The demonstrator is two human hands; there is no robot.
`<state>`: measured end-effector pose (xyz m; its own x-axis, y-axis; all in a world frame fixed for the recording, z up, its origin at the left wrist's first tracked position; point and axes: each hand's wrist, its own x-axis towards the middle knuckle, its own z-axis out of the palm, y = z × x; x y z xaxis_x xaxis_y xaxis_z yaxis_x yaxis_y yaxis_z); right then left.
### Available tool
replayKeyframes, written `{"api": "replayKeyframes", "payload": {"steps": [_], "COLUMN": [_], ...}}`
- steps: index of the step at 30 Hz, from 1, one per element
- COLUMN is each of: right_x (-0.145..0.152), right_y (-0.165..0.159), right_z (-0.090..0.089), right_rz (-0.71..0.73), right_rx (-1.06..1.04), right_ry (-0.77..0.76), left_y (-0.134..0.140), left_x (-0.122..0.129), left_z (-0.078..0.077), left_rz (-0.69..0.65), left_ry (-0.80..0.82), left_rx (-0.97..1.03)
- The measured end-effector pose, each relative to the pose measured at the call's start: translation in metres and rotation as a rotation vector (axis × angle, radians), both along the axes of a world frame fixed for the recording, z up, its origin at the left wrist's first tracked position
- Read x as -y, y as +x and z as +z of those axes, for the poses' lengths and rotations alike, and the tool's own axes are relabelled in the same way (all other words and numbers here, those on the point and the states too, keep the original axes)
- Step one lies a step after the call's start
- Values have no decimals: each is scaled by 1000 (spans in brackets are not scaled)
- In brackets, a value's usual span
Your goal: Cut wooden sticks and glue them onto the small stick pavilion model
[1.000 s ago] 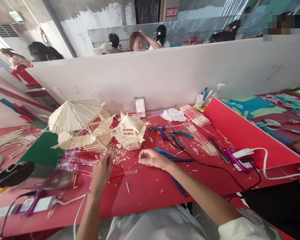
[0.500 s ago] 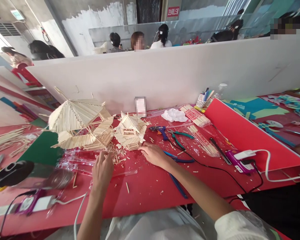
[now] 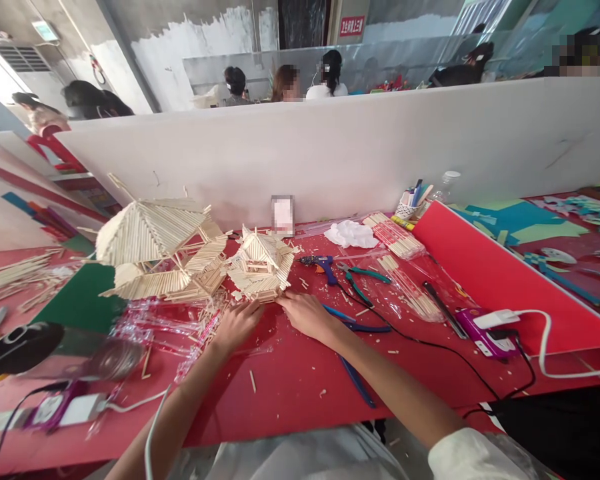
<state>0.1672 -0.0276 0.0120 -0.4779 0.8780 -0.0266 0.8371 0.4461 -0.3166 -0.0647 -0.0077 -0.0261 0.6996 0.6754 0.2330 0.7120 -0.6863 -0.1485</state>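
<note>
A small pavilion model (image 3: 261, 257) built of thin wooden sticks stands on the red table in front of me. My left hand (image 3: 239, 325) reaches its front edge, fingers bent together against the base. At the front right corner, my right hand (image 3: 305, 313) has its fingertips closed on the same base; the exact grip is partly hidden. Just left stands a larger stick-built house model (image 3: 150, 230) with a wide peaked roof. Crumpled clear plastic wrapping (image 3: 155, 327) lies under and beside my left wrist, with broken stick pieces close by.
Right of the hands lie a blue glue gun (image 3: 323, 263), green-handled pliers (image 3: 365, 277) and blue-handled pliers (image 3: 363, 327). Packs of sticks (image 3: 395, 237), white tissue (image 3: 351, 235) and a red board (image 3: 505, 287) are farther right. A clear jar (image 3: 105, 357) lies left.
My left hand has moved right and forward from beside the plastic wrapping to the small pavilion's front edge. My right hand stays at its corner. The plastic has shifted slightly.
</note>
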Motion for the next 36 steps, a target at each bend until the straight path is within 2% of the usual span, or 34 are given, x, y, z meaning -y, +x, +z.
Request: {"api": "replayKeyframes", "payload": {"steps": [5,10,27,36], "right_x": [-2,-3,-4,-5], "right_y": [-1,-3,-3,-5], "right_z": [0,-1,-5,-4], "right_rz": [-14,-22,5,11], "right_rx": [16,30,3,10], "right_ry": [-4,-6,5,7], "left_y": [-3,-6,2,2], "left_x": [-2,-9,-14,-17], "left_z": [-8,-10,-9,-5], "left_rz": [21,-43,44,28], "left_ry": [-16,-19,-65,-51], "left_rx": [59,68,31,-17]}}
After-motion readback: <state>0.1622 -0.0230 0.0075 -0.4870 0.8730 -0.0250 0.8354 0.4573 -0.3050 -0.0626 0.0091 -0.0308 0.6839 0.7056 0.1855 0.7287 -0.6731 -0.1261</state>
